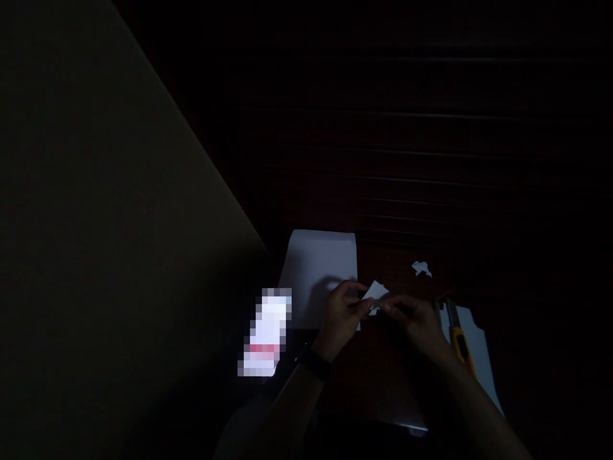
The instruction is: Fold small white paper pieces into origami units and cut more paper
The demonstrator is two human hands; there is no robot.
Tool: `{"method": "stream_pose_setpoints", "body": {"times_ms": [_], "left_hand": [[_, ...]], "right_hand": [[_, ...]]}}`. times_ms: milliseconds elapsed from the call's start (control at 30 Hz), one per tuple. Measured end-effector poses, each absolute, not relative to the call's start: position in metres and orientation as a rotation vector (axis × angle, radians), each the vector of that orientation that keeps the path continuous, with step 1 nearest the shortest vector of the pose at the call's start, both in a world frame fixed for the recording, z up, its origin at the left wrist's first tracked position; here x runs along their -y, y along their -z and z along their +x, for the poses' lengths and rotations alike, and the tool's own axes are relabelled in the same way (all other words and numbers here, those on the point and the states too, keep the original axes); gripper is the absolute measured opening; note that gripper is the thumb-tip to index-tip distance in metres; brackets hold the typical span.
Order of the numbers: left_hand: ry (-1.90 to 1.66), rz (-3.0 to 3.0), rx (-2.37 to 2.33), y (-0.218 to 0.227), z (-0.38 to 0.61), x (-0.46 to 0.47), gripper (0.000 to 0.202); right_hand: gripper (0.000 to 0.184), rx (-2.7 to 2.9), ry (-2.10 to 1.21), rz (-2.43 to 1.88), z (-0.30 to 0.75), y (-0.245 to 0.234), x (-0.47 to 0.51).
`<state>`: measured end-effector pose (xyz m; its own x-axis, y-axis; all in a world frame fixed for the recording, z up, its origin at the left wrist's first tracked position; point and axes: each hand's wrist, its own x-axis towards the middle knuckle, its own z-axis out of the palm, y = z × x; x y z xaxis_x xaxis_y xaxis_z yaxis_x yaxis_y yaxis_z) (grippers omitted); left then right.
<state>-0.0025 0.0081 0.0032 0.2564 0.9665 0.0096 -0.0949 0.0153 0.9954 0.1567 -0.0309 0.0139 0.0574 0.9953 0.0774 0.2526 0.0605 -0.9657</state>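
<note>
The scene is very dark. My left hand (343, 311) and my right hand (412, 317) meet over a dark wooden table, and both pinch a small white piece of paper (376, 292) between their fingertips. A dark band sits on my left wrist (313, 361). Behind my left hand a white sheet of paper (322, 268) lies flat on the table.
A yellow utility knife (460, 340) rests on another white sheet (479, 358) to the right of my right hand. A small folded white paper shape (421, 268) lies farther back on the right. A bright blurred screen (266, 332) glows at left. A dim wall (96, 223) fills the left side.
</note>
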Motion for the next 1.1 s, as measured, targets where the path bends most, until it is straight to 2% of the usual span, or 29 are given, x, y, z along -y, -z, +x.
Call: {"method": "stream_pose_setpoints", "body": {"times_ms": [400, 633, 967, 1100], "left_hand": [[-1.091, 1.295, -0.977, -0.008, -0.001, -0.003, 0.027], [-1.069, 1.296, -0.97, -0.01, -0.001, -0.002, 0.033], [-1.094, 1.319, -0.965, -0.014, -0.001, 0.001, 0.032], [-1.025, 1.325, -0.909, -0.017, -0.004, 0.002, 0.045]], "right_hand": [[0.019, 1.475, -0.879, -1.304, 0.15, -0.017, 0.03], [0.013, 1.276, -0.83, -1.392, 0.152, -0.005, 0.03], [0.022, 1.12, -0.827, -1.38, 0.15, -0.001, 0.029], [0.027, 1.076, -0.779, -1.321, 0.149, -0.001, 0.029]]}}
